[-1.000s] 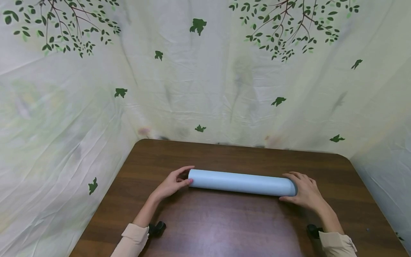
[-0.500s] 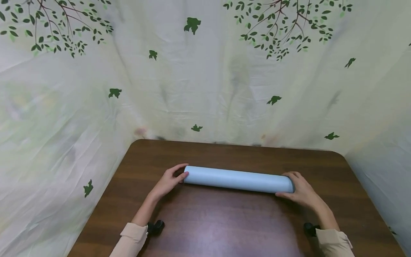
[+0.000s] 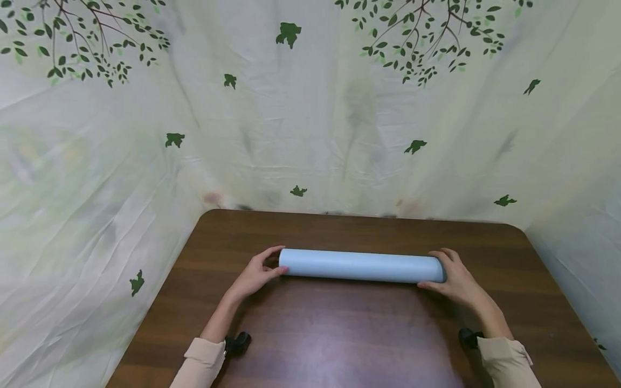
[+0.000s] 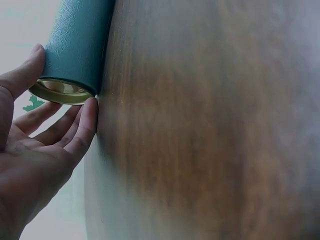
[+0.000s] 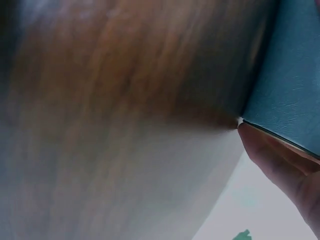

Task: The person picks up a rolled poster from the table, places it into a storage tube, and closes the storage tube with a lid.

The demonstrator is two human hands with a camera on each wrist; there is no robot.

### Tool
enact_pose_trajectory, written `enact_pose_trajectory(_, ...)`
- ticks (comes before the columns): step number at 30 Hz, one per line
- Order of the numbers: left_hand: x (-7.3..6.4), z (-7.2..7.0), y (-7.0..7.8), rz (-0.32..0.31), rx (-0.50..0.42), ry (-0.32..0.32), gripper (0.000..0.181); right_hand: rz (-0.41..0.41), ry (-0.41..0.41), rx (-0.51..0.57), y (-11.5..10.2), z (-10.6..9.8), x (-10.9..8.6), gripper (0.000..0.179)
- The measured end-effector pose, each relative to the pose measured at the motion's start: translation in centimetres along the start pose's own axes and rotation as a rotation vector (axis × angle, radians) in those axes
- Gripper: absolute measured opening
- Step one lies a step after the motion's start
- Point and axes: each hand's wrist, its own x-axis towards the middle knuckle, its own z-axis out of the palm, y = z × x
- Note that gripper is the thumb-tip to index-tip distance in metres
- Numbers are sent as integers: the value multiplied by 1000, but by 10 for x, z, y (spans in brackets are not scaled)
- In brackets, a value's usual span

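Observation:
A light blue roll [image 3: 361, 265], shaped like a long tube, lies crosswise on the brown table, held at both ends. My left hand [image 3: 256, 274] grips its left end, thumb on the near side and fingers round the far side. In the left wrist view the roll [image 4: 80, 42] looks teal and finely grained, with a hollow, yellowish end facing my left hand [image 4: 42, 145]. At the other end my right hand [image 3: 461, 280] grips the roll between thumb and fingers. The right wrist view shows fingers [image 5: 272, 162] against the rim of the roll [image 5: 290, 85]; the rest of that hand is cut off.
The wooden table [image 3: 339, 334] has rounded far corners. Behind it and at both sides hangs a pale cloth [image 3: 320, 118] printed with leaves and branches. A dark device is strapped to each wrist, below beige sleeves [image 3: 204, 358].
The roll has shifted slightly toward the table's far edge, with both hands still holding its ends. The head view has also turned a little, and the roll appears more level.

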Motion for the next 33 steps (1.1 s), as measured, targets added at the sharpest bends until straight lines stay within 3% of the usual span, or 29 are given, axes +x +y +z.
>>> enact_pose_trajectory(12,-5,1,0,-9,-2,2,70,-6,8,3,4,-3,-6,95)
enact_pose_trajectory(19,-7,0,2,31,-1,33,63,-23,19,7,3,-3,-7,90)
enact_pose_trajectory(33,-4,-1,-2,65,-23,24,60,-2,0,25,5,-5,-10,99)
